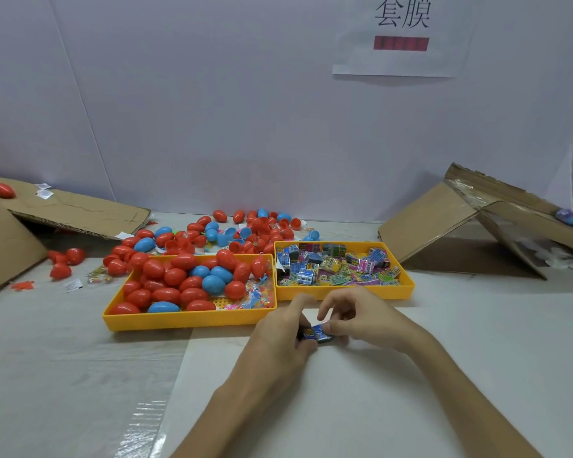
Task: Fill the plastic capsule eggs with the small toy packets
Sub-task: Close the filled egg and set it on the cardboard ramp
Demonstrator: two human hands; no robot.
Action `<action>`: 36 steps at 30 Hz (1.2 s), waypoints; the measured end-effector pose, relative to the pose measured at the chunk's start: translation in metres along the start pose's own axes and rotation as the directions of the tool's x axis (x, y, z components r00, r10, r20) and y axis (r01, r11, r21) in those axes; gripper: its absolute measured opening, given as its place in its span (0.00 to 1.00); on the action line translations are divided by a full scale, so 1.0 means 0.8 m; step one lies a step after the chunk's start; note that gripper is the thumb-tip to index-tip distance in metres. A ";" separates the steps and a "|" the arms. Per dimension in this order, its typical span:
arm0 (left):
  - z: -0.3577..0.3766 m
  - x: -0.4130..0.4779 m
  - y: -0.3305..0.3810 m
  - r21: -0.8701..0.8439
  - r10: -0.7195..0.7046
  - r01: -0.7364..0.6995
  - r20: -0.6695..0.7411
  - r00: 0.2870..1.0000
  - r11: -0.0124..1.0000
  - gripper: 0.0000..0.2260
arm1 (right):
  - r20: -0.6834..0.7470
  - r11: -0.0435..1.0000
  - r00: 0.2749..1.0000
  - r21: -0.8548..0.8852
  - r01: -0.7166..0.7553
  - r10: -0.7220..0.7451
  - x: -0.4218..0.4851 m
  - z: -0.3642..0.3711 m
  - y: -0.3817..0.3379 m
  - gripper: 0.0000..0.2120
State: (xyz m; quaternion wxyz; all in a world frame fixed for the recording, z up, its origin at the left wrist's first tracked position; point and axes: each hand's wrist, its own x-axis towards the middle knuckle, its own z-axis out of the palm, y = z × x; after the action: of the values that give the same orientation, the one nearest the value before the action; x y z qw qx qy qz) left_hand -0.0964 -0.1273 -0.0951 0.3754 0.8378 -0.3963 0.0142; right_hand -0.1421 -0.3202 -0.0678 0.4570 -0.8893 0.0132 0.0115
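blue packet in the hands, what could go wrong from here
1. The left hand and right hand pinch the blue packet by the fingertips only, so it may slip or crumple.
2. The loose eggs lie heaped behind the egg tray. A nudge could send them rolling, and filled and empty ones may look alike.

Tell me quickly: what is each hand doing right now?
Left hand: closed, gripping the blue packet.
Right hand: closed, pinching the same packet.
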 end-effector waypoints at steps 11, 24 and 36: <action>0.000 -0.003 -0.001 -0.005 0.017 -0.017 -0.015 1.000 1.000 0.22 | 0.032 1.000 0.999 0.013 0.020 -0.020 0.000 -0.010 0.005 0.07; -0.004 -0.005 0.000 -0.023 -0.026 0.026 -0.005 1.000 0.999 0.21 | -0.175 0.995 0.981 0.049 0.090 -0.081 -0.008 -0.042 0.013 0.11; -0.024 0.001 0.013 -0.440 -0.165 0.125 -0.054 0.985 0.889 0.06 | -0.119 0.964 0.964 0.092 0.248 -0.237 -0.008 -0.005 -0.016 0.14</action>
State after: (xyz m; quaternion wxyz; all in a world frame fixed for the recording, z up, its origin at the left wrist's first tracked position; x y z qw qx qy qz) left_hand -0.0980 -0.1197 -0.0750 0.5703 0.7586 -0.3082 -0.0648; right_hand -0.1482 -0.3157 -0.0551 0.5003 -0.8580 -0.0709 -0.0928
